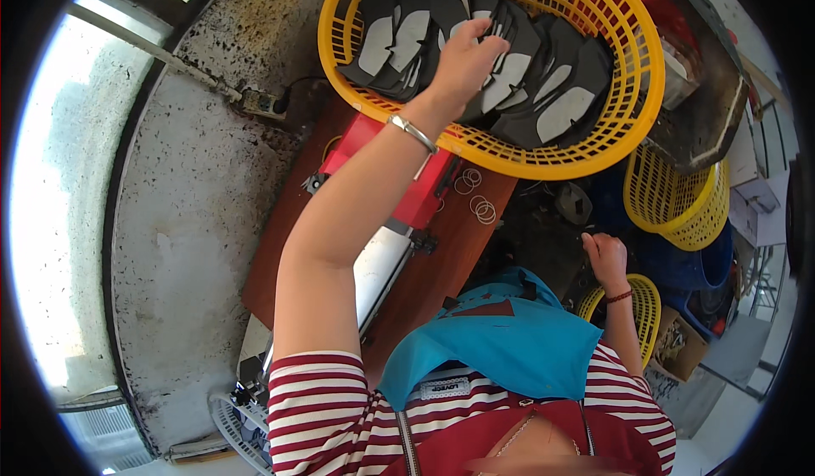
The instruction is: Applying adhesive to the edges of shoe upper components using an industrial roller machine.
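Observation:
My left hand [465,61] reaches into a large yellow plastic basket [550,168], its fingers bent and closed on the flat pieces there. These flat cut pieces [564,112] are dark grey with pale, rounded panels, and they lie overlapping in rows. The fingertips partly disappear among them, so how many they grip is hidden. Lower and to the right, my right hand [606,259] hangs clear of the basket with curled fingers; nothing shows in it. Under the left forearm stands a red machine [422,194] with a pale metal bed, partly covered by the arm.
The machine rests on a reddish-brown tabletop [441,265], where several thin pale rings [483,210] lie. Another yellow basket [679,200] and a smaller one [647,310] stand at the right, near a cardboard box [682,347]. A stained wall [191,196] borders the left side.

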A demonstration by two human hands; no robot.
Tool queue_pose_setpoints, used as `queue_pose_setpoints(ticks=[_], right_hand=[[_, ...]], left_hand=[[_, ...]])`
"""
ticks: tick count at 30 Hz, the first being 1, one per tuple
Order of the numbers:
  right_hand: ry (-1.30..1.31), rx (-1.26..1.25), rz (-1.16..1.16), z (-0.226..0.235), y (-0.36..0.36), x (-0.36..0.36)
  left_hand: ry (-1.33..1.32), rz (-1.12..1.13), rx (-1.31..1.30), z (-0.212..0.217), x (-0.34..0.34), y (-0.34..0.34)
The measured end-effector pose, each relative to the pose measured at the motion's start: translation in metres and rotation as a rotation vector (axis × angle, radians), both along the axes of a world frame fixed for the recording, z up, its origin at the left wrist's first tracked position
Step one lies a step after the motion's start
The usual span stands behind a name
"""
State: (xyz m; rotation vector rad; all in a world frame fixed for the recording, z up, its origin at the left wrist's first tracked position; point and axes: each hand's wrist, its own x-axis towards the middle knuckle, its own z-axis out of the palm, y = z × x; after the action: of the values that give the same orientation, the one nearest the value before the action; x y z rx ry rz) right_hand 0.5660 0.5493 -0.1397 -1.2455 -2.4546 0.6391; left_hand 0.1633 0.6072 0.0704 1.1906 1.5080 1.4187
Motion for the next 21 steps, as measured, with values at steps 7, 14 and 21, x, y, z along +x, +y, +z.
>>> queue_pose_setpoints(ticks=[7,14,21], right_hand=[[0.414,0.059,-0.287,0.045,0.060,0.001],[0.613,0.272,-0.268,0.099,0.112,0.010],[0.465,0.316,0.291,0.213,0.186,-0.095]], left_hand=[[0.594,0.545,-0.579,-0.084,-0.205,0.070],[0.869,0.595,-0.806,-0.114,-0.199,0.103],[0.800,0.609,-0.660,-0.137,-0.169,0.108]])
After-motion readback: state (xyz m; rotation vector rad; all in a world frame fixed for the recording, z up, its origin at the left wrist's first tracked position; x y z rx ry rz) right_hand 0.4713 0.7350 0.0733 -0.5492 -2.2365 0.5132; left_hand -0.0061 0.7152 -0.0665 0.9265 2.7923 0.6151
